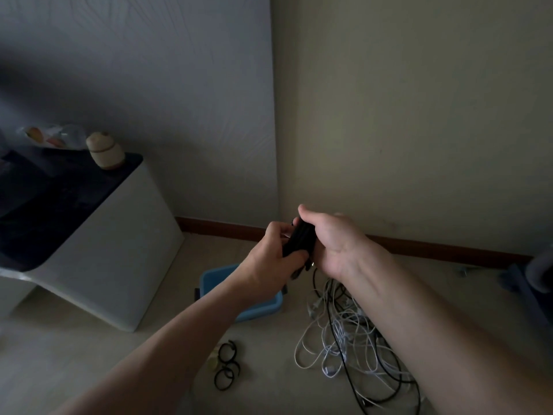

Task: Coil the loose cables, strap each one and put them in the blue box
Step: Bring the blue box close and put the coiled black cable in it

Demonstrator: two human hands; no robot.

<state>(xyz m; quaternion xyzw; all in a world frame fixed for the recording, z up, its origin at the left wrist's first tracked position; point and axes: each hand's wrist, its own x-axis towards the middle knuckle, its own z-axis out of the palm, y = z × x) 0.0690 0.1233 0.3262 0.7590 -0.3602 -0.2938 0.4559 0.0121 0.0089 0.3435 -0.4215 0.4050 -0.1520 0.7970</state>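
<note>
A white cabinet point(119, 250) has a dark top; on its far corner sits a beige lidded jar point(104, 151), with a clear bag point(52, 137) just left of it.

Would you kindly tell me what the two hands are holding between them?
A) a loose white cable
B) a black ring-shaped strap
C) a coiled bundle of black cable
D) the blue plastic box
C: the left hand and the right hand both grip the coiled bundle of black cable, while the blue plastic box sits on the floor.
</note>
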